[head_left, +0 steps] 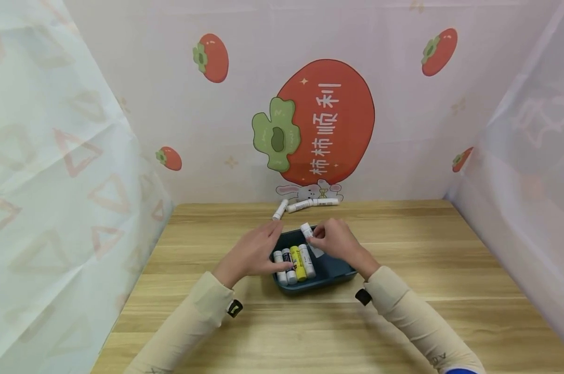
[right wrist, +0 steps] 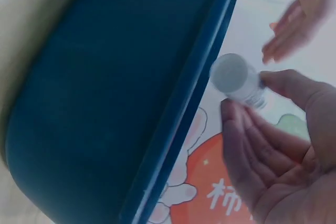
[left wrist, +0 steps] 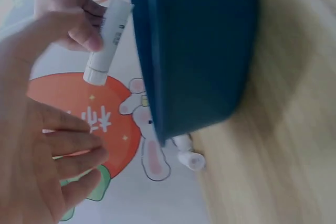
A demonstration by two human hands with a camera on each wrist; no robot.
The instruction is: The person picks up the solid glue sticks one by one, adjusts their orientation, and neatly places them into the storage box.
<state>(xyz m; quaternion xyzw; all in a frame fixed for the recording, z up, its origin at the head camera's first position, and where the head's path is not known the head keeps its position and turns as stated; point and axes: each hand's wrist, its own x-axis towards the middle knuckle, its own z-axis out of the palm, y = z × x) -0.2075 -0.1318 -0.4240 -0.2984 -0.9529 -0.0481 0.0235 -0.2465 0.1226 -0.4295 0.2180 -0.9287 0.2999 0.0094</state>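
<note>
A white glue stick (head_left: pixel 307 230) is pinched between the thumb and fingers of my right hand (head_left: pixel 335 239), tilted over the dark blue box (head_left: pixel 330 278). In the left wrist view this glue stick (left wrist: pixel 109 40) shows small dark print; the right wrist view shows its round end (right wrist: pixel 231 74). My left hand (head_left: pixel 256 252) hovers at the box's left side, fingers extended, thumb over the sticks inside, holding nothing. Side by side in the box's left part lie a dark-labelled stick (head_left: pixel 288 262), a yellow stick (head_left: pixel 298 264) and white sticks (head_left: pixel 307 261).
Behind the box, three more white sticks lie near the back wall: one angled stick (head_left: pixel 280 209), a middle stick (head_left: pixel 300 205) and a right-hand stick (head_left: pixel 325 202). The wooden table (head_left: pixel 310 332) meets a printed cloth backdrop (head_left: pixel 403 156) at the back and sides.
</note>
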